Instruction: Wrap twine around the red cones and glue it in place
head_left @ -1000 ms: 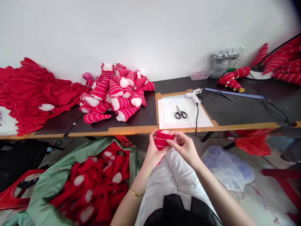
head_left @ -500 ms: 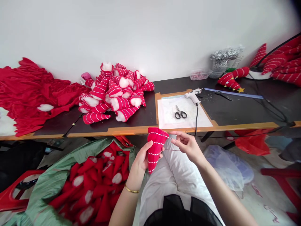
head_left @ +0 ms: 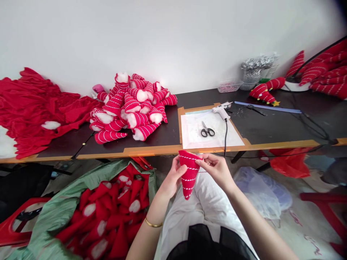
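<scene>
Over my lap, my left hand (head_left: 173,177) is closed on a red cloth cone (head_left: 189,174), its point downward and its wide end up. White-and-red cord winds round the cone in slanting rows. At the cone's upper right edge, my right hand (head_left: 215,168) pinches the cord, fingertips against the cloth. A thin length of the cord (head_left: 202,172) shows just below those fingers. Beyond the hands, black-handled scissors (head_left: 207,130) and a white glue gun (head_left: 222,110) lie on a white sheet (head_left: 187,139) on the table.
A pile of cord-wrapped, stuffed cones (head_left: 135,108) sits on the table, with red cloth (head_left: 40,104) to its left. Below, a green sack (head_left: 56,216) holds plain red cones. A decorated cone (head_left: 264,93) and a blue strip (head_left: 268,107) lie at right. The glue gun's cable (head_left: 225,139) hangs over the edge.
The cone has shifted right and turned in my left hand. My right hand has closed in from holding the cord out to the side, and now meets the cone's edge.
</scene>
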Motion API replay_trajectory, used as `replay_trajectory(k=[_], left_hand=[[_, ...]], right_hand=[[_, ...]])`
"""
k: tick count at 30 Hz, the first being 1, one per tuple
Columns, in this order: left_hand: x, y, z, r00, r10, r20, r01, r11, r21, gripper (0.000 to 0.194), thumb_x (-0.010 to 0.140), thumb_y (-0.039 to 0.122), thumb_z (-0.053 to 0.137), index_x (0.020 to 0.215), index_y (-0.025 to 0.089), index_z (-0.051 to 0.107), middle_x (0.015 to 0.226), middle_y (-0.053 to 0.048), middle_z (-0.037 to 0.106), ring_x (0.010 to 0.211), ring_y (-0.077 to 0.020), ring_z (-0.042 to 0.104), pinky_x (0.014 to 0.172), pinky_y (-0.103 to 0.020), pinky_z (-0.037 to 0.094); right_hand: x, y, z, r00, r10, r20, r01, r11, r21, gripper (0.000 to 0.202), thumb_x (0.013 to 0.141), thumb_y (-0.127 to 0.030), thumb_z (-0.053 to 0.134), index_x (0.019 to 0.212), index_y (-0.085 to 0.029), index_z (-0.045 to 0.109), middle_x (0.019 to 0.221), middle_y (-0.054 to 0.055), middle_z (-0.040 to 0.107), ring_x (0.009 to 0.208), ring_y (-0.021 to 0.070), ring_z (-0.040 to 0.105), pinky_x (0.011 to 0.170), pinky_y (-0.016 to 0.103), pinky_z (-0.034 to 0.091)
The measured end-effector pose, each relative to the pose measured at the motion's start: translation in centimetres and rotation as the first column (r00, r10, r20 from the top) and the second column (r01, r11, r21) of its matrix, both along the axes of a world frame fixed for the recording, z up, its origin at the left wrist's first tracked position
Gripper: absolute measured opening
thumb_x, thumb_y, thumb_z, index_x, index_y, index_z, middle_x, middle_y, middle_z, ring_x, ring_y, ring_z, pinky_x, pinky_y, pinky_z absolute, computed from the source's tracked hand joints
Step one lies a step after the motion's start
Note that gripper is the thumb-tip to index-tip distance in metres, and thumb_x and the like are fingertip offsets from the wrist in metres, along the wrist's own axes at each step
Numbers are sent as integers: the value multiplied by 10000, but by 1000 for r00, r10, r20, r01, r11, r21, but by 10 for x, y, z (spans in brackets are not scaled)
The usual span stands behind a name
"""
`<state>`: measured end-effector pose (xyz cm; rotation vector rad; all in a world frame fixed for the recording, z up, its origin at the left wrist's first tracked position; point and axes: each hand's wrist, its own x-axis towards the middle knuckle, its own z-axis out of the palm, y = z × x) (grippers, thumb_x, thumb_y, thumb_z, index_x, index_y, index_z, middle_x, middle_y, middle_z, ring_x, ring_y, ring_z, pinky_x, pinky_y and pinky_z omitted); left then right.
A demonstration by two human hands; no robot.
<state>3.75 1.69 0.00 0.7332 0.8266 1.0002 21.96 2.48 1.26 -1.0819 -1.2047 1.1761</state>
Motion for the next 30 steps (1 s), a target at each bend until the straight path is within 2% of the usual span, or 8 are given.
replay_trajectory(k=[3, 5, 10, 13, 18, 22, 26, 30], left_hand=[[10, 1, 5, 963, 122, -241, -72, 976, 204, 959, 630, 282, 949, 1417, 260, 401, 1378, -128, 606, 1189, -284, 642, 1004, -385, 491], [14, 2, 6, 937, 186, -296, -114, 963, 245, 932, 638, 280, 943, 1400, 247, 406, 1353, -130, 616, 1166, -278, 650, 995, -385, 495], [6, 3, 3, 988, 81, -133, -77, 996, 40, 675, 748, 367, 854, 1322, 230, 527, 1149, -85, 721, 967, -254, 715, 772, -323, 554], [-5, 0, 0, 998, -22, -54, 16, 994, -105, 649, 783, 396, 809, 1351, 211, 555, 988, -75, 759, 770, -229, 724, 586, -272, 518], [-17, -2, -3, 1000, -12, 24, 17, 978, -206, 546, 775, 468, 784, 1172, 107, 681, 781, -92, 748, 596, -189, 675, 531, -262, 510], [-18, -1, -2, 984, -24, 176, 65, 972, -227, 526, 770, 484, 775, 1123, 102, 695, 864, -136, 750, 662, -200, 679, 513, -245, 483], [-17, 0, -3, 926, -104, 363, 195, 954, -226, 642, 732, 502, 808, 1234, 135, 648, 999, -163, 738, 752, -213, 676, 514, -230, 463], [-16, 1, -8, 882, -193, 430, 310, 925, -221, 738, 761, 571, 776, 1334, 147, 586, 1078, -172, 723, 762, -212, 681, 520, -229, 466]], right_hand=[[-6, -2, 0, 997, 0, 76, -3, 999, 47, 353, 773, -480, 816, 783, -137, 735, 545, -67, 352, 523, 91, 301, 514, 257, 214], [-9, -3, 1, 995, 5, 101, -13, 997, 76, 311, 810, -451, 789, 855, -146, 750, 560, -65, 373, 525, 97, 333, 505, 251, 249], [2, -3, 5, 987, 153, 48, -154, 988, 3, 462, 811, -463, 791, 1151, -162, 702, 651, -42, 520, 482, 105, 449, 404, 223, 331], [10, -2, 6, 986, 156, 56, -155, 988, -25, 431, 808, -475, 794, 1079, -148, 724, 625, -44, 516, 459, 92, 438, 397, 219, 338], [11, 0, 4, 994, 113, 8, -113, 993, -18, 396, 781, -447, 822, 1020, -138, 756, 583, -53, 481, 479, 76, 367, 442, 227, 275], [9, 1, 2, 993, 116, -40, -117, 993, -25, 404, 770, -454, 833, 1023, -146, 773, 554, -66, 426, 500, 77, 341, 482, 237, 248], [6, 1, 0, 987, 150, -62, -152, 988, -25, 424, 776, -475, 824, 1044, -150, 777, 523, -92, 334, 495, 72, 256, 491, 246, 182], [3, 1, 0, 991, 108, -76, -109, 994, -9, 343, 770, -465, 828, 875, -143, 771, 524, -76, 371, 511, 78, 280, 510, 254, 198]])
